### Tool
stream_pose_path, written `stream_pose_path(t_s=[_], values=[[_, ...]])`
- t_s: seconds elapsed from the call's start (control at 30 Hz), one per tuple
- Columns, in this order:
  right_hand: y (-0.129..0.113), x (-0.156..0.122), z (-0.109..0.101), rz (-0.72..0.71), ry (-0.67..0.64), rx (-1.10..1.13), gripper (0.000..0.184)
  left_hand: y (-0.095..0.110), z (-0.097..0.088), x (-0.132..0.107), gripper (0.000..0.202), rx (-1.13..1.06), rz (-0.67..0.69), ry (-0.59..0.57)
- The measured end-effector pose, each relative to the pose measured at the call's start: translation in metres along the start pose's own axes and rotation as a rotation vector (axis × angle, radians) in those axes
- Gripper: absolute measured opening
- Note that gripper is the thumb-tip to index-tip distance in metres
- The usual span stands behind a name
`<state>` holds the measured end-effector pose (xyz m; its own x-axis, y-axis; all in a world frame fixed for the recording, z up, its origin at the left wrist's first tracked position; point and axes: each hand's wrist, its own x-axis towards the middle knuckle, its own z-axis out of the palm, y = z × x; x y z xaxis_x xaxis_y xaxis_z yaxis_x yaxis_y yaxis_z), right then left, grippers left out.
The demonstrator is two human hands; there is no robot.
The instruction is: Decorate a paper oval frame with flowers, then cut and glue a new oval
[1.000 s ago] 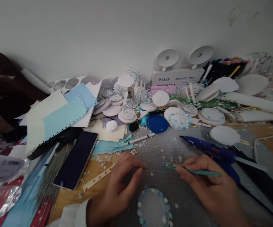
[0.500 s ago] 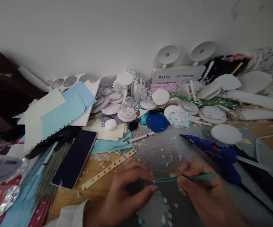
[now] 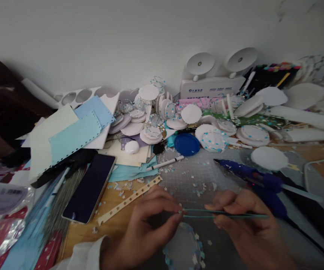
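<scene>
My right hand [image 3: 243, 217] pinches a pair of teal tweezers [image 3: 198, 216] level, their tips pointing left. The two tweezer arms stand apart and reach to the fingertips of my left hand [image 3: 153, 221]. There my left thumb and forefinger press together on a tiny pale cut-out [image 3: 180, 211], mostly hidden by the fingers. Beneath both hands lies a pale round disc [image 3: 181, 247], its rim set with small blue and white cut-outs; the bottom of the frame cuts it off.
A blue glue gun [image 3: 246, 174] lies right, its cord running to the corner. Loose cut-outs dot the grey cutting mat [image 3: 184, 183]. On the left are a punched cream strip [image 3: 130, 200], a phone [image 3: 90, 189] and papers [image 3: 72, 137]. White discs [image 3: 150, 135] crowd the back around a blue lid [image 3: 187, 144].
The tweezers' arms have spread from nearly together to apart, with the tips at my left fingertips. My right hand has shifted slightly right. My left hand stays nearly in place.
</scene>
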<state>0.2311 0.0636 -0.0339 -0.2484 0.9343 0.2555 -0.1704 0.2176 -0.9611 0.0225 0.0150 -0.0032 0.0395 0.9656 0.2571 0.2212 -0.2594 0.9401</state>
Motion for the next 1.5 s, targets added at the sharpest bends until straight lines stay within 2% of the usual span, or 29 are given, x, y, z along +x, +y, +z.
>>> stream_pose_path(t_s=[0.13,0.47,0.57,0.7,0.77,0.87,0.97,1.07,1.23,1.5], values=[[-0.003,0.000,-0.001,-0.047,0.015,-0.096,0.020,0.000,0.000,0.000,0.010,-0.023,0.011,-0.003],[-0.013,0.002,0.004,-0.292,-0.082,-0.242,0.028,-0.003,0.001,-0.002,0.011,-0.042,-0.005,0.008],[-0.018,-0.003,0.008,-0.337,-0.015,-0.260,0.027,-0.004,0.000,-0.002,0.012,-0.040,-0.005,-0.002],[-0.022,-0.003,0.009,-0.415,-0.115,-0.275,0.038,-0.005,0.000,-0.002,0.012,-0.038,-0.006,-0.003],[-0.024,-0.001,0.008,-0.428,-0.090,-0.252,0.035,-0.005,0.000,-0.002,0.012,-0.020,-0.013,-0.006],[-0.025,0.002,0.008,-0.388,0.005,-0.250,0.021,-0.003,0.000,-0.003,0.014,-0.001,-0.018,-0.033],[-0.025,0.004,0.006,-0.312,0.028,-0.272,0.016,-0.002,-0.002,-0.004,0.015,0.031,0.011,-0.070],[-0.022,0.002,0.003,-0.224,0.039,-0.228,0.016,-0.003,-0.002,-0.005,0.014,0.091,0.072,-0.096],[-0.013,-0.005,-0.006,-0.154,-0.074,-0.202,0.025,-0.007,-0.003,-0.007,0.012,0.149,0.172,-0.123],[-0.014,-0.008,-0.005,-0.024,-0.020,-0.190,0.025,-0.006,-0.004,-0.006,0.012,0.199,0.207,-0.135]])
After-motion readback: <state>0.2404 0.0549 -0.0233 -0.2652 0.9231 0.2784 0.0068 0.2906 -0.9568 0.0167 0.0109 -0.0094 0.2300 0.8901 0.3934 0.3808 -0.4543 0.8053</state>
